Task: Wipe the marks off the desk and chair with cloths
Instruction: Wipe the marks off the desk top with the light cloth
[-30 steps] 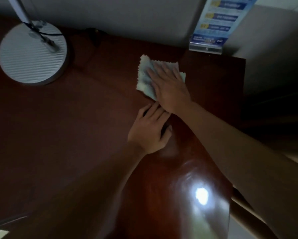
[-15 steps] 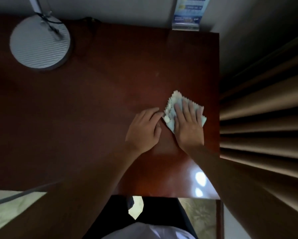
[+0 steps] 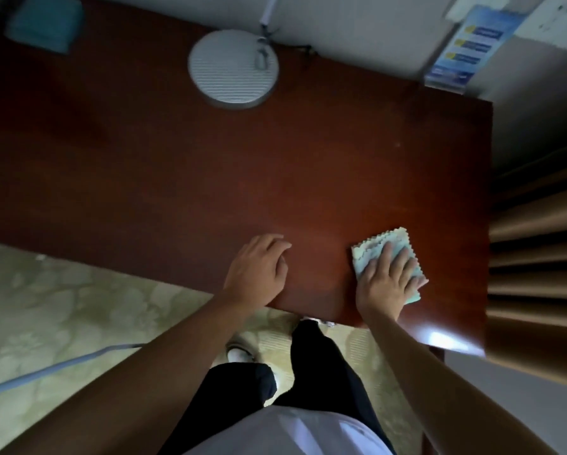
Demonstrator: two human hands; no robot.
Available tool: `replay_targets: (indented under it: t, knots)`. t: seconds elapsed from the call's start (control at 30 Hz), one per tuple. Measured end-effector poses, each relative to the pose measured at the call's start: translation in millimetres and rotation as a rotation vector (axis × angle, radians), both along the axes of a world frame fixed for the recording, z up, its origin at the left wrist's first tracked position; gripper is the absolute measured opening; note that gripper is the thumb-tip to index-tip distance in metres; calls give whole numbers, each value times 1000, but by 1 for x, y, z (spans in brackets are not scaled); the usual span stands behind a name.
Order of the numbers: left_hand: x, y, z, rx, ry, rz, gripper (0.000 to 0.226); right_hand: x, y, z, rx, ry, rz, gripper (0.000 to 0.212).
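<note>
Glossy dark wood desk (image 3: 209, 178). Pale zigzag-edged cloth (image 3: 379, 249) flat near front-right corner, R hand (image 3: 387, 284) pressing it w/ fingers spread straight. L hand (image 3: 257, 274) at front edge, fingers loosely bent, holding nothing.

Two bare forearms reaching up from the bottom of the view, from about 7 o'clock and 5 o'clock, toward the centre. Left hand (image 3: 257, 270) palm down, fingers loosely curled with tips touching the surface, thumb tucked toward 3 o'clock, wrist bent slightly at the near edge. Right hand (image 3: 387, 284) at 3 o'clock of the left, well apart from it, palm down and flat, fingers (image 3: 385, 254) straight and spread, pointing to 12 o'clock, pressing down. Legs in dark trousers and pale torso clothing below, between the arms.
</note>
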State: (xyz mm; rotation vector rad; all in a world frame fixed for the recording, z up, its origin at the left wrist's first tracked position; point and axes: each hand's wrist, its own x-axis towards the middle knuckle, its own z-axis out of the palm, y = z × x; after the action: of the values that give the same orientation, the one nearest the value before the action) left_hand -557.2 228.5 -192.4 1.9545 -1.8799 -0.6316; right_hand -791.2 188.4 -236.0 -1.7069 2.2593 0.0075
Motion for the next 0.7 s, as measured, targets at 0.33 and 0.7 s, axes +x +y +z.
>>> replay_targets:
  t: [0.33, 0.7]
  knots:
    - [122, 64, 18, 9, 49, 257, 31, 195, 33, 5, 53, -13, 663, 55]
    - [90, 19, 4, 203, -25, 169, 35, 206, -32, -7, 39, 75, 1107, 60]
